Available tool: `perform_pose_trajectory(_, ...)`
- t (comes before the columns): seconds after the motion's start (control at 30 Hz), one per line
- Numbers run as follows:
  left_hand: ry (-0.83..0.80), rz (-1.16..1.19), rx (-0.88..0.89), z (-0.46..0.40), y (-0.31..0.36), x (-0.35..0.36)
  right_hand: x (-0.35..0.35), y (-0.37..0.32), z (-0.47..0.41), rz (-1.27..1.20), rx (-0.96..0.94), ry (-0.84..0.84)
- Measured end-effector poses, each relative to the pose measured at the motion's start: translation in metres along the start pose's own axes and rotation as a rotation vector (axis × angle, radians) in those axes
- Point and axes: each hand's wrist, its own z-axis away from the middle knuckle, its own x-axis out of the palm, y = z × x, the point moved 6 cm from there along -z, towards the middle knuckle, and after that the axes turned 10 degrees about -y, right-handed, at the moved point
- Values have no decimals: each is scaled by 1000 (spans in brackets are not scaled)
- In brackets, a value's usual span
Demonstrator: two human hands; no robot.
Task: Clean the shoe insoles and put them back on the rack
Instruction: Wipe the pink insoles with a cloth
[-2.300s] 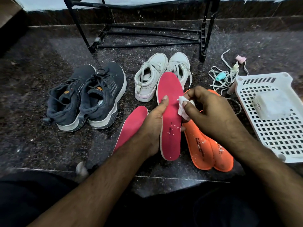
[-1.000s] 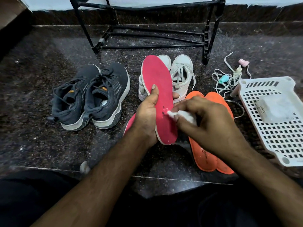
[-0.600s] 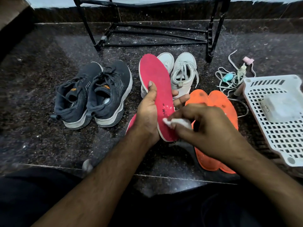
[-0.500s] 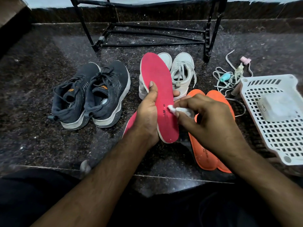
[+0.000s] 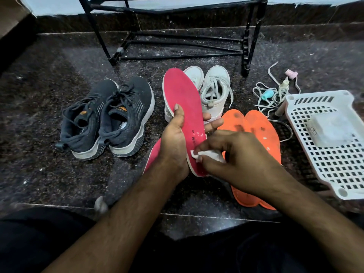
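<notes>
Hidden, cropped and blurred parts

The second pink insole [image 5: 152, 154] lies mostly behind the left hand [image 5: 173, 142]; the rack [image 5: 183, 36] is cut off at twelve o'clock; the held insole's [image 5: 183, 99] print is illegible; the right hand [image 5: 242, 160] is motion-blurred.

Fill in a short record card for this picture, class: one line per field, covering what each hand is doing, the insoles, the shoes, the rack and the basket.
Left hand: grips the raised pink insole
Right hand: pinches a white wipe against that insole's heel end
Second pink insole: on the floor, mostly hidden behind the left hand
Orange insoles: two, side by side on the floor, spotted with dirt
Shoes: dark pair at left, white pair behind the raised insole
Rack: black metal, its visible bars bare
Basket: white, at right, holds a pale block
</notes>
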Motion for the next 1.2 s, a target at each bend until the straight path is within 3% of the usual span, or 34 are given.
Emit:
perform_pose_trajectory(0.13, -15, 39, 20, -1, -1, 2, -13, 8, 0, 12, 38, 169)
perform_pose_trajectory(0.27, 12, -13, 19, -2, 0, -5, 2, 2, -1, 12, -3, -23)
perform_pose_trajectory(0.43, 24, -14, 19, -3, -3, -4, -10, 9, -1, 1, 43, 155)
perform_pose_trajectory(0.6, 76, -86, -4, -2, -8, -9, 2, 6, -2, 2, 33, 23)
perform_pose_trajectory(0.73, 80, -63, 15, -1, -12, -4, -16, 12, 0, 68, 84, 240)
perform_pose_trajectory(0.8, 61, -38, 57, -2, -13, 0, -16, 13, -1, 123, 93, 269)
perform_pose_trajectory(0.87, 68, -54, 84, -4, -16, -1, -11, 13, -3, 85, 99, 231)
perform_pose_trajectory(0.93, 149, -140, 104, -2, -10, -8, -2, 12, -3, 11, 107, 89)
perform_pose_trajectory(1.03, 141, -171, 81, -1, -5, -13, 8, 13, -1, 3, 131, -119)
perform_pose_trajectory(1.2, 75, -89, 99, -5, -8, -4, -20, 17, 0, 61, 113, 226)
